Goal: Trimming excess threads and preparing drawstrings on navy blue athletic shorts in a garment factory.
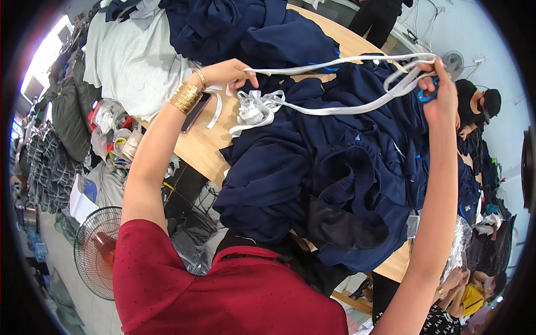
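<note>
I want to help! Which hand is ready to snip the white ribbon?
The right hand: it already holds the blue scissors beside the white ribbon. The left hand only pinches the ribbon's other end, keeping it stretched.

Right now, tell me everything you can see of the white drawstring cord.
The white drawstring cord is a flat, pale tape that looks like woven fabric. It is stretched between both hands: the left hand pinches one end, while the right hand holds several loops gathered beside a blue-handled tool. A loose tangle of it lies on the pile of navy garments, with short strips on the wooden table.
</note>
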`<move>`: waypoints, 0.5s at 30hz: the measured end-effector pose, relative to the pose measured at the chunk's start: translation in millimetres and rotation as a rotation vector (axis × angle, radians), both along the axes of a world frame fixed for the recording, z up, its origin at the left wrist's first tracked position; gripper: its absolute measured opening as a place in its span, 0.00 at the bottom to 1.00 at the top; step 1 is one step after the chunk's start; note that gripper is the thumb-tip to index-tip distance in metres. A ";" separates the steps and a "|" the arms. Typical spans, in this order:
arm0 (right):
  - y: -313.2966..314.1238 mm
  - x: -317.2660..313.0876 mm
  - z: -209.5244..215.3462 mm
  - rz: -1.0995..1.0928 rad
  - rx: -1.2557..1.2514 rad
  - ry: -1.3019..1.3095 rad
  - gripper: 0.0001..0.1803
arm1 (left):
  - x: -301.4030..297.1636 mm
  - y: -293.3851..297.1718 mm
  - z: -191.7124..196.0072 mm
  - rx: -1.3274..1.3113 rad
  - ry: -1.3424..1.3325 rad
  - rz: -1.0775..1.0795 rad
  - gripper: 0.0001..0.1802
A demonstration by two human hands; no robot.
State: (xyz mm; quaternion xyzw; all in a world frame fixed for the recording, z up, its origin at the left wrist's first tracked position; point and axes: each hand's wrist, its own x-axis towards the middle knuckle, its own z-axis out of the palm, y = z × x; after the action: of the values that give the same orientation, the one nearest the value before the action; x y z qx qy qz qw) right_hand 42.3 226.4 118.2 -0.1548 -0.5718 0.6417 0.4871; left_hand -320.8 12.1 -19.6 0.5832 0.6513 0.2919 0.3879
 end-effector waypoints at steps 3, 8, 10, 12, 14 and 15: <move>-14.9 -21.0 -8.5 0.002 0.026 -0.111 0.09 | 2.3 -0.3 11.7 0.030 -0.105 0.036 0.14; -47.9 -57.6 -22.9 -0.017 0.142 -0.240 0.11 | 23.6 -3.6 31.9 -0.025 -0.234 0.018 0.13; -57.7 -67.7 -22.4 -0.035 0.193 -0.288 0.12 | 29.0 -7.8 34.9 0.015 -0.241 -0.017 0.11; -60.5 -75.2 -24.7 -0.012 0.205 -0.272 0.12 | 22.5 -8.5 33.9 0.020 -0.229 -0.035 0.11; -60.1 -81.4 -28.7 0.006 0.255 -0.297 0.12 | 13.1 -9.9 30.3 0.024 -0.218 -0.050 0.12; -59.5 -82.6 -31.3 0.009 0.254 -0.299 0.12 | 8.1 -9.5 25.7 -0.007 -0.031 0.062 0.12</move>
State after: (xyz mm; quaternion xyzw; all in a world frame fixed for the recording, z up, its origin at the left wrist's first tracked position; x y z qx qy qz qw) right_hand -40.3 166.9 86.8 -0.1833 -0.7149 0.5364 0.4095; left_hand -312.6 2.6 6.1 0.5570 0.6640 0.3104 0.3905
